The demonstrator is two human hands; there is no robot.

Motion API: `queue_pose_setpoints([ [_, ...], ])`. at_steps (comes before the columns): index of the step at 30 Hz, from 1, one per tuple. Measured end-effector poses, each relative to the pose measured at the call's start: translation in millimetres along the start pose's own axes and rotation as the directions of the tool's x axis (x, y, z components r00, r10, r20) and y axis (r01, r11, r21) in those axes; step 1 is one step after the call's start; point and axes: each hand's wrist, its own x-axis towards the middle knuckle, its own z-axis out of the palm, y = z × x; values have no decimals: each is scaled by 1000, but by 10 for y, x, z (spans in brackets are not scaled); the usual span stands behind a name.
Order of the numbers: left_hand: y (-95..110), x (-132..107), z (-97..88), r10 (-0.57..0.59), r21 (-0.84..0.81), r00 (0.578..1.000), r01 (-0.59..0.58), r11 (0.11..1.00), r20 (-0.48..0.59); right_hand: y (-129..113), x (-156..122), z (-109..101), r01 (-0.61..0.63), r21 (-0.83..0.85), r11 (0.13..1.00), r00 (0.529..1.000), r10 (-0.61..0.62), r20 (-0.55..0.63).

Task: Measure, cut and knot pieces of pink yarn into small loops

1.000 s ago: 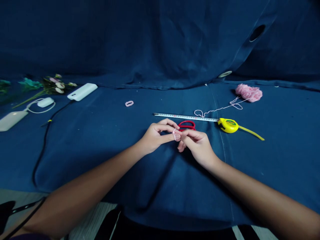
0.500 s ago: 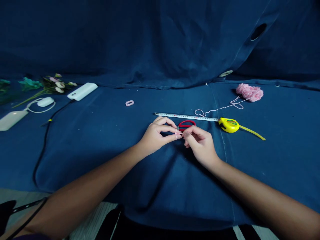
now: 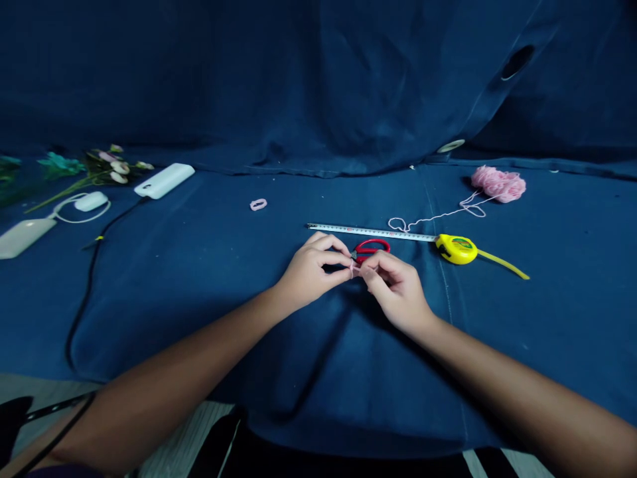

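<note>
Between my two hands is a short piece of pink yarn (image 3: pixel 355 269). My left hand (image 3: pixel 313 271) pinches it, with a strand looped by the thumb and fingertips. The fingertips of my right hand (image 3: pixel 398 289) are closed on the yarn's other end, close beside the left fingertips. Just behind the hands lie scissors with red handles (image 3: pixel 374 244); their blades are mostly hidden. Farther back, an extended tape measure (image 3: pixel 456 249) with a yellow case lies with its blade pointing left.
A pink yarn skein (image 3: pixel 498 184) with a loose tail lies at the back right. A small pink yarn ring (image 3: pixel 258 204) is left of centre. At the left are a white device (image 3: pixel 164 181) with a black cable, a white corded device (image 3: pixel 28 238) and artificial flowers (image 3: pixel 117 169).
My right fingertips have shifted slightly left, closer to the left fingertips, and the thumb now presses nearer the yarn. The left hand has barely moved.
</note>
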Motion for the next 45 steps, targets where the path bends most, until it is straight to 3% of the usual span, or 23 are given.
queue_pose_setpoints([
  [6,26,-28,17,26,43,999,-27,999,27,-34,-11,42,74,-116,991,994,-64,90],
  [12,95,-43,29,48,91,995,-56,994,82,-71,-43,60,67,-225,972,984,-28,173],
  [16,107,-42,37,34,88,996,-42,995,88,-93,-38,18,103,-185,977,973,-60,223],
  [24,96,-31,21,-4,-10,998,5,1000,55,-63,-56,-21,76,-74,994,990,-67,126],
  [29,69,-18,23,-52,-142,999,53,988,10,-55,-54,-32,145,-123,982,989,-143,26],
  [35,22,-19,32,-86,-230,996,83,970,-1,-68,-22,-23,192,-224,955,981,-181,71],
  [45,62,-20,20,-77,-176,996,82,981,35,-34,-9,-38,263,-358,896,963,-223,150],
])
